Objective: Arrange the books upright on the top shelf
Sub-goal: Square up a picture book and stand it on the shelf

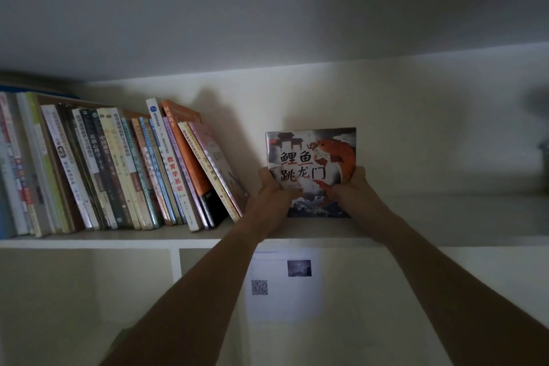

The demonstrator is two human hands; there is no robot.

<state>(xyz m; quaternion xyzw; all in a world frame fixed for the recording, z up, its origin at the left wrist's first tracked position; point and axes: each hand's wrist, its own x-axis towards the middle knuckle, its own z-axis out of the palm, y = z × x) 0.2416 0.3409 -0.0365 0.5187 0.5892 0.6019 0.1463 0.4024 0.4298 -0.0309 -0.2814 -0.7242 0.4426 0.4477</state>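
The carp book (312, 163) stands upright on the top shelf (416, 226), cover facing out, well right of the row of books (118, 169). The left hand (274, 192) grips its lower left edge, thumb across the cover and fingers curled round behind. The right hand (349, 187) grips the lower right edge the same way, so the book sits between the two hands. The row fills the shelf's left part; its books lean left, the rightmost one most tilted, with a gap between it and the left hand. Below the shelf, a paper sheet (282, 285) with a QR code hangs on the back wall of a lower compartment.
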